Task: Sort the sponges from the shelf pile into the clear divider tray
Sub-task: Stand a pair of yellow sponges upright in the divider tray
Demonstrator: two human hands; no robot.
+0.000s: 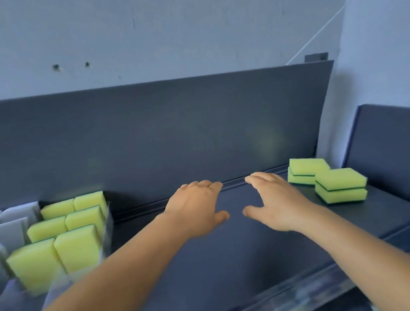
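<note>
On the dark shelf (pixel 239 251), two small stacks of yellow-green sponges (pixel 340 187) lie at the right end, each two high. At the left stands the clear divider tray (pixel 106 243), with several yellow sponges (pixel 78 247) on edge in its right rows and grey sponges (pixel 10 232) in its left rows. My left hand (pixel 198 209) and my right hand (pixel 276 202) hover palm-down over the middle of the shelf, fingers spread and holding nothing. The right hand is just left of the sponge stacks, not touching them.
A dark back panel (pixel 169 139) rises behind the shelf, against a pale wall. A second dark shelf unit (pixel 405 152) stands at the right. The shelf's front has a clear lip (pixel 299 298).
</note>
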